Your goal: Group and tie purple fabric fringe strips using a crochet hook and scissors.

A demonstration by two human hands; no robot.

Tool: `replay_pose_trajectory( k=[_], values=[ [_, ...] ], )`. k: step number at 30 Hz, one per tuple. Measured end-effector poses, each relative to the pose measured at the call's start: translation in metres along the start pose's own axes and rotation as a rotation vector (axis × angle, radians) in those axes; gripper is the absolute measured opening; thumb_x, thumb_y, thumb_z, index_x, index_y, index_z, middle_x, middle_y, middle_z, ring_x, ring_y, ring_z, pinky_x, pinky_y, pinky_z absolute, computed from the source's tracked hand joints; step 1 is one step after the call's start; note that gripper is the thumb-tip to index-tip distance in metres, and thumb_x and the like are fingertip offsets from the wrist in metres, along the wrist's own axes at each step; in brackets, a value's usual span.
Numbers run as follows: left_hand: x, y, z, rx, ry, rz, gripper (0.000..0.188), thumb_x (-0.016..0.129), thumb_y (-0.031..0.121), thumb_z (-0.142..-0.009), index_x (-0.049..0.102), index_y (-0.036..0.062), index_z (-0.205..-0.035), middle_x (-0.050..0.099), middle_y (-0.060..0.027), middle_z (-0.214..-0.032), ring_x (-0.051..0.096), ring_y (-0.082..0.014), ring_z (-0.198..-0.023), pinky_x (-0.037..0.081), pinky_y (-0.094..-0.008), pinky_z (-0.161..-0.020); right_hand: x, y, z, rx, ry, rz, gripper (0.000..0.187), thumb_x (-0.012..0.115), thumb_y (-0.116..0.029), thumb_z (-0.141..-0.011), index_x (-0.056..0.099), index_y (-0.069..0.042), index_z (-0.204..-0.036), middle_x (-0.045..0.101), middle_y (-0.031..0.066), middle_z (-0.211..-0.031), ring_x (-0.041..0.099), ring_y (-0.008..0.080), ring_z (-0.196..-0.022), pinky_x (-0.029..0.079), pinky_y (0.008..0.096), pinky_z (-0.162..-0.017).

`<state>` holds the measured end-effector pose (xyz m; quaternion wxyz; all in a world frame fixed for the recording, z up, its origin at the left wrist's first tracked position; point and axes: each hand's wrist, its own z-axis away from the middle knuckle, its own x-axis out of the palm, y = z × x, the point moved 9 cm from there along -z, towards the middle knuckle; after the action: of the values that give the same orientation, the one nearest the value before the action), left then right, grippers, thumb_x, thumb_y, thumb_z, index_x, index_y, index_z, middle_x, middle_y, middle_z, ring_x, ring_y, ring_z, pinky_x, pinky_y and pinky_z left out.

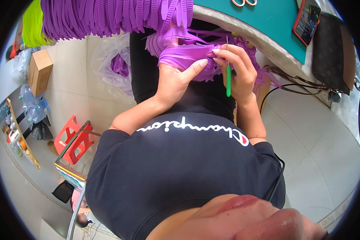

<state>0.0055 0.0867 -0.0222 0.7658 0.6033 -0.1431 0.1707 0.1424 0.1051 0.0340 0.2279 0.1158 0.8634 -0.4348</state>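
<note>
One bit at a time, with the left grip clamped on the purple strips at the top middle of the frame and the right grip closed round the green tool, pull gently and mind the thin tip.

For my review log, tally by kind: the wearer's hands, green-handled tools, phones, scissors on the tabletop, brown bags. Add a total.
Left hand and right hand: 2
Green-handled tool: 1
Phone: 1
Scissors, only handles showing: 1
Brown bag: 1
Total: 6
</note>
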Motion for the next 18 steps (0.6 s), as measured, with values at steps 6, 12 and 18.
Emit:
replay_pose_trajectory(
  k=[6,12,18],
  values=[
    [-0.005,-0.002,0.002,0.006,-0.010,-0.128,0.025,0.069,0.006,-0.086,0.062,-0.0031,-0.107,0.067,-0.0059,-0.097,0.064,-0.0112,-0.086,0.052,-0.0255,-0.078,0.005,-0.010,-0.003,-0.181,-0.098,0.145,0.029,0.070,0.008,-0.072,0.067,0.001,-0.100,0.064,0.0124,-0.092,0.065,0.0249,-0.078,0.054,0.0328,-0.066],
    [-0.006,-0.007,0.002,0.023,-0.011,-0.211,0.021,0.069,0.006,-0.085,0.064,-0.0019,-0.104,0.068,-0.0056,-0.097,0.063,-0.0106,-0.086,0.052,-0.0254,-0.077,0.013,-0.014,-0.013,-0.257,-0.206,0.203,0.021,0.067,0.006,-0.077,0.064,0.001,-0.096,0.062,0.0129,-0.088,0.064,0.0255,-0.074,0.053,0.0332,-0.065],
    [0.003,0.000,-0.001,0.024,-0.056,-0.169,0.026,0.069,0.008,-0.085,0.061,-0.0027,-0.107,0.067,-0.0056,-0.096,0.064,-0.0113,-0.087,0.051,-0.0258,-0.079,0.005,0.013,-0.002,0.114,0.016,-0.071,0.011,0.061,0.003,-0.087,0.061,0.000,-0.098,0.061,0.0108,-0.086,0.063,0.0197,-0.077,0.051,0.0291,-0.067]
  ],
)
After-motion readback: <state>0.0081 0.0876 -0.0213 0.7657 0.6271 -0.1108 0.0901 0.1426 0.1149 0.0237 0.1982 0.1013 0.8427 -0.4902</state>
